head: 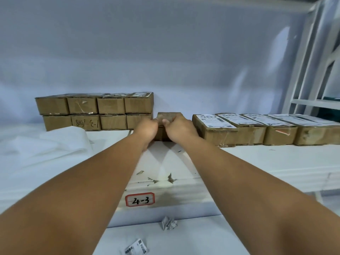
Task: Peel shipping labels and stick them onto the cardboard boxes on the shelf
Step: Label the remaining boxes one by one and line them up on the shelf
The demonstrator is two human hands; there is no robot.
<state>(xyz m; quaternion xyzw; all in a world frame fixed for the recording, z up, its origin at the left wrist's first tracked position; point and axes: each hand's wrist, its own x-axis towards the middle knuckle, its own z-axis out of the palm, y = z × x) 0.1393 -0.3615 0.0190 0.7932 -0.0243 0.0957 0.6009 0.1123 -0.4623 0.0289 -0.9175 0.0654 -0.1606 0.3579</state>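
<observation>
A small unlabelled cardboard box (pixel 169 116) stands on the white shelf (pixel 257 159) in the middle. My left hand (pixel 146 128) and my right hand (pixel 179 128) both grip its front, fingers curled round its near edge. To its left a stack of plain cardboard boxes (pixel 95 111) sits two rows high. To its right runs a row of boxes with white shipping labels (pixel 215 120) stuck on their tops. No loose label shows in either hand.
White crumpled sheeting (pixel 46 140) lies on the shelf at left. A red-bordered tag reading 4-3 (pixel 139 199) is on the shelf's front edge. Below lie a crumpled paper ball (pixel 168 223) and a scrap of label (pixel 137 246). A white metal frame (pixel 309 74) rises at right.
</observation>
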